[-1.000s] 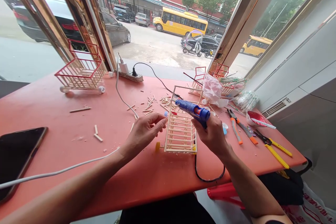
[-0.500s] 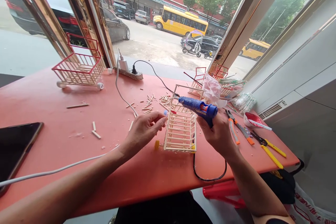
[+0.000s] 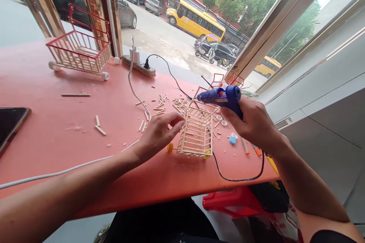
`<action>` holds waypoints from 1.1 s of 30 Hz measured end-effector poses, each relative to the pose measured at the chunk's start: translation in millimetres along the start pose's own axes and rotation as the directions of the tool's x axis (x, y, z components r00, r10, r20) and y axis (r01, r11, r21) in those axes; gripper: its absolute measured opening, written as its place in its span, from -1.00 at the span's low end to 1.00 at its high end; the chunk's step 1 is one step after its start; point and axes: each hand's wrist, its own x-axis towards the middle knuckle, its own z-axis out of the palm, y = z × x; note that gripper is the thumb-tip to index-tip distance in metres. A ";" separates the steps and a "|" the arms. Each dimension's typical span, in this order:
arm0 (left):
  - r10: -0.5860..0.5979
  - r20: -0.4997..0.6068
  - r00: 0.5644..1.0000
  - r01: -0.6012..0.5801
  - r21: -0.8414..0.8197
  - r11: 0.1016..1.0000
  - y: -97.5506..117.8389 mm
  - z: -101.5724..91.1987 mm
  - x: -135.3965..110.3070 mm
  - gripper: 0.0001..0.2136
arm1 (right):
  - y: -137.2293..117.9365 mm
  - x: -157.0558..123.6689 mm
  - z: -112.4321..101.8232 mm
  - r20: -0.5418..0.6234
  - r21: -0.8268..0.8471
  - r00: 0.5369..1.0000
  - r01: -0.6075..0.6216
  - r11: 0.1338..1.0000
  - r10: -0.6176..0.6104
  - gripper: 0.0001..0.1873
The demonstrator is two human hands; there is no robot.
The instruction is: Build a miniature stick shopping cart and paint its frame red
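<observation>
Closed around the handle of the blue glue gun (image 3: 224, 97), the right hand (image 3: 253, 123) holds it right of centre in the frame, nozzle pointing left towards the far top corner of the stick cart (image 3: 196, 133). I cannot tell whether the tip touches the rail there.

The left hand (image 3: 159, 133) lies on the red table (image 3: 51, 129) just left of the cart. Its fingers are drawn narrow, with the fingertips (image 3: 180, 121) against the cart's left upper edge, but whether they pinch a stick cannot be made out. The cart stands at the middle of the frame on its yellow wheel (image 3: 170, 148).

Compared with a second ago, the gun has risen and swung out to the right, off the middle of the cart's open top, and the wrist has lifted from the table. The left hand and the cart have stayed put. By my reading, the nozzle has left the inner rungs, so no glue is going onto them now.

The black cord (image 3: 242, 178) loops over the table's near edge. Stick offcuts (image 3: 159, 108) litter the centre, and a red-trimmed cart (image 3: 78, 45) stands at upper left.
</observation>
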 end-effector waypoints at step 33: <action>0.054 -0.027 0.998 -0.051 0.098 0.994 -0.3 -2.8 2.2 -0.83 | -30.8 38.7 -9.5 0.189 -0.222 0.982 0.040 0.974 0.003 -0.72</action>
